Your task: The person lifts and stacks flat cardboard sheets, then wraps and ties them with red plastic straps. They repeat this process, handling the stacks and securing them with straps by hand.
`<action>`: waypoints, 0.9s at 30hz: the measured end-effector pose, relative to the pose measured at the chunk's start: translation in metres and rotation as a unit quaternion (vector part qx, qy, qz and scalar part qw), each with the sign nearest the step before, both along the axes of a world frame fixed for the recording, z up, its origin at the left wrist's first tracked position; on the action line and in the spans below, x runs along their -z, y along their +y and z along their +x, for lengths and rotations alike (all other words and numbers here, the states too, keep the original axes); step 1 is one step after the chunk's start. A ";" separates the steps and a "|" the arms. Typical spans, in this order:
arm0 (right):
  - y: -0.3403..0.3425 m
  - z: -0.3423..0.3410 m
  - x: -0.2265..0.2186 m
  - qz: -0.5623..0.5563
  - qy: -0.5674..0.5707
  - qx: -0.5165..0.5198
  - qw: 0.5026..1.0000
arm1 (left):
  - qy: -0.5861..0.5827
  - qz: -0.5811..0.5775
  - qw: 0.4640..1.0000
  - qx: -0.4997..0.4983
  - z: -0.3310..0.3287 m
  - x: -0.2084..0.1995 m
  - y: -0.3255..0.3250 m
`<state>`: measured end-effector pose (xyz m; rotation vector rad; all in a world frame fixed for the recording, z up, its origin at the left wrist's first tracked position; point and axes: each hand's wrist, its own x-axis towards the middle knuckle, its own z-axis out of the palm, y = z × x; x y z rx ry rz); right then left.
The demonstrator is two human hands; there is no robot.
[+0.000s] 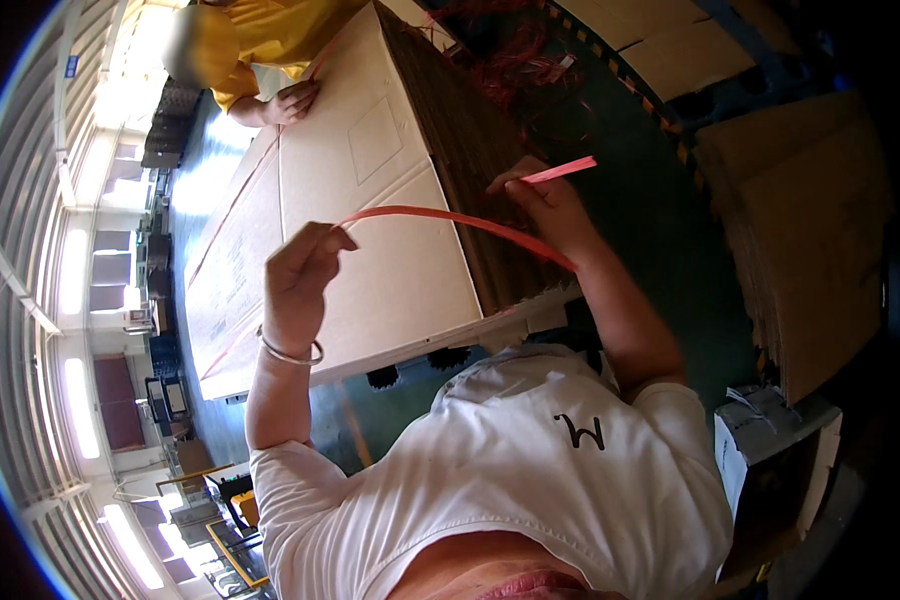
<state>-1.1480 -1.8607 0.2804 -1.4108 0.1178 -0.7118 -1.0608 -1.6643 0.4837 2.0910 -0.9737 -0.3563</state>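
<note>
A red strap (450, 215) arches over the cardboard stack (370, 275), from the left hand (305, 268) to the right wrist. The left grip pinches it between fingertips; the right hand (548, 205) grips a strap end. Beyond, a co-worker's hand (292, 102) touches the cardboard.

Before you: one strap (450, 215), orange-red along its arc, with a strap end (565, 170) in bright pink; one cardboard stack (370, 280), pale tan on its top sheet with a thin outlined square (375, 140), dark brown and finely lined along its side. On you: one white T-shirt (480, 455) bearing a black chest mark (580, 432), and one silver-toned bracelet (288, 356). Around you: a co-worker's shirt (280, 35) in golden yellow, a tangle of red strands (520, 65), a deep green floor (635, 190), a yellow-and-black striped floor band (654, 107), and further cardboard sheets (810, 240) in dull brown.
</note>
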 end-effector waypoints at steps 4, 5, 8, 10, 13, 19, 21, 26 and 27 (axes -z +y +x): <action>0.016 -0.001 -0.002 0.234 -0.020 -0.089 0.968 | -0.013 0.069 0.995 0.077 0.007 0.021 -0.029; 0.019 -0.005 -0.011 0.355 -0.004 -0.139 0.925 | -0.006 0.079 0.991 0.107 0.011 0.027 -0.037; 0.019 -0.006 -0.018 0.210 0.028 -0.146 0.966 | -0.165 0.080 0.950 0.254 0.005 0.035 -0.072; 0.017 -0.006 -0.023 0.084 0.012 -0.135 0.987 | -0.303 0.032 0.887 0.348 0.012 0.037 -0.093; 0.018 -0.003 -0.023 0.216 -0.065 -0.193 0.955 | -0.470 0.007 0.775 0.421 0.006 0.032 -0.113; 0.026 0.015 -0.025 0.204 -0.067 -0.217 0.952 | -0.560 0.159 0.677 0.451 0.005 0.040 -0.140; 0.020 0.016 -0.015 0.171 -0.101 -0.260 0.945 | -0.523 0.265 0.679 0.442 0.004 0.034 -0.148; 0.025 0.018 -0.031 0.220 -0.100 -0.189 0.952 | -0.476 0.299 0.701 0.440 -0.004 0.025 -0.143; 0.023 0.023 -0.033 0.195 -0.116 -0.189 0.955 | -0.481 0.273 0.709 0.437 -0.004 0.022 -0.137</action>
